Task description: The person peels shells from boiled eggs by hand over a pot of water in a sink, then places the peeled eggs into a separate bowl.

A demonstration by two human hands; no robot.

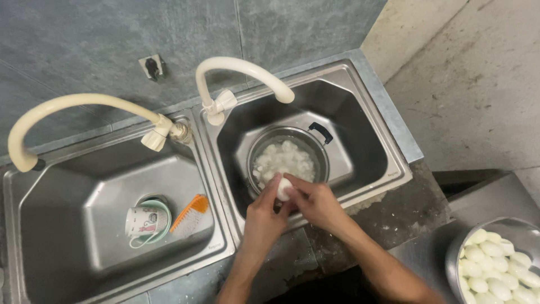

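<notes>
A smooth white boiled egg (pixel 284 188) sits pinched between both hands over the right steel sink (pixel 365 163) — left hand (pixel 264 217) and right hand (pixel 316 204) each curl fingertips around it. It looks wet, slippery and soft; cradling its sides gently seems safest. Below stands a round steel pot (pixel 289 157) holding water and white shell pieces.

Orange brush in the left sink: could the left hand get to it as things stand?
Probably yes: the orange brush lies uncovered beside the mug, but the left hand is holding the egg.
</notes>
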